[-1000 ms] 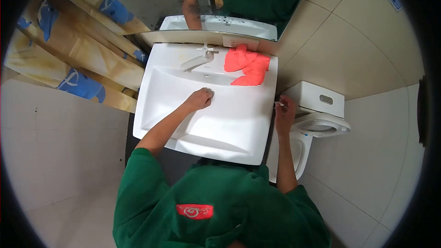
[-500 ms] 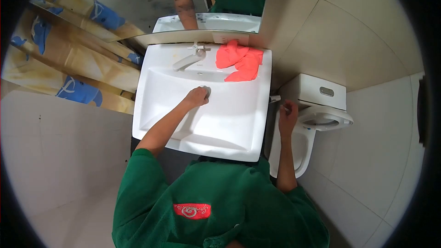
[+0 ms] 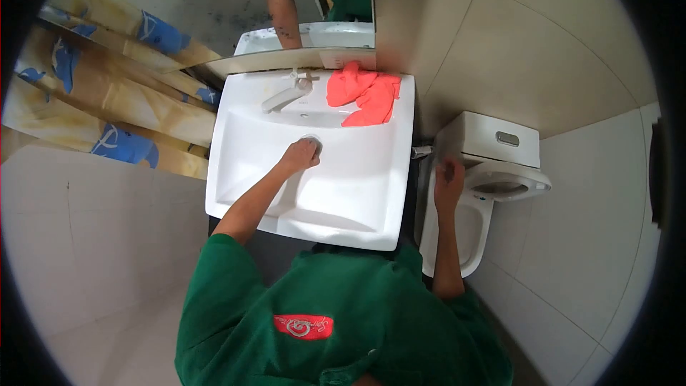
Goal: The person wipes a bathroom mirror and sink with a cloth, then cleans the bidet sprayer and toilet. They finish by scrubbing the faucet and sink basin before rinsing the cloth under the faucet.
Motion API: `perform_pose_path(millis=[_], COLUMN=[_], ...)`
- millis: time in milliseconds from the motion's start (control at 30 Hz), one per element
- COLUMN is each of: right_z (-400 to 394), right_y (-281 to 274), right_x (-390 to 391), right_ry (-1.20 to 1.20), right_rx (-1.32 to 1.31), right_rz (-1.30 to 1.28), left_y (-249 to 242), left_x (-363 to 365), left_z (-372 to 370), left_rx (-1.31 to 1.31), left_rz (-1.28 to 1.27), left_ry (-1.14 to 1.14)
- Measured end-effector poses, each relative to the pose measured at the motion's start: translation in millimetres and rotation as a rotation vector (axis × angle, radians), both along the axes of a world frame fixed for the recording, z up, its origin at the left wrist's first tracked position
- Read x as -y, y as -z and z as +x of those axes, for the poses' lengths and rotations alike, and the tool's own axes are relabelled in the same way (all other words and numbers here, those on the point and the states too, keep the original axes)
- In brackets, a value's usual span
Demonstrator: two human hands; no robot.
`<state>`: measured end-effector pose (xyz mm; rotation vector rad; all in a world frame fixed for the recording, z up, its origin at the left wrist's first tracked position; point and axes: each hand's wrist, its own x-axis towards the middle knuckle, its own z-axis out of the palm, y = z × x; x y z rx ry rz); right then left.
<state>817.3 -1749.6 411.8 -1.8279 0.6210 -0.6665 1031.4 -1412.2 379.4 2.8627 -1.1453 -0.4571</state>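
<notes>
Inside the white sink basin [image 3: 343,193], my left hand [image 3: 301,155] rests over the round drain [image 3: 314,143], its fingers curled against it. Whatever those fingers may hold is too small to make out. My right hand [image 3: 449,177] hangs in the air beyond the sink's right side, above the white toilet [image 3: 471,225], and its fingers are blurred. Behind the basin, the white faucet [image 3: 287,94] stands to the left of a crumpled coral cloth [image 3: 364,96] lying on the sink's back ledge.
A mirror [image 3: 193,0] hangs on the wall behind the sink. To the left is a patterned curtain [image 3: 121,111] in yellow and blue. A metal fitting [image 3: 422,151] sticks out beside the sink's right edge. The toilet's seat [image 3: 509,181] is raised near its tank [image 3: 496,140].
The view has shifted slightly, so the mirror, faucet and cloth appear further left. My left hand stays at the drain. My right hand remains by the toilet, its fingers now more blurred.
</notes>
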Motion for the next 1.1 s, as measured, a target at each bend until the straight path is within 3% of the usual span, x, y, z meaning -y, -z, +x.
perform_pose_path(millis=[200, 333, 700, 1100], right_z=[-22, -30, -16, -7], right_y=[1, 3, 1, -7], right_x=[6, 10, 5, -4], right_ry=[0.011, 0.029, -0.031, -0.077], right_rx=[-0.052, -0.122, -0.091, -0.045], right_rz=[0.014, 0.020, -0.007, -0.009], left_y=[-7, -4, -12, -6], left_x=[3, 0, -5, -1], left_z=[4, 4, 3, 4], left_rx=[-0.079, 0.009, 0.006, 0.042], left_rz=[0.015, 0.018, -0.079, 0.019], left_ry=[0.025, 0.056, 0.127, 0.136])
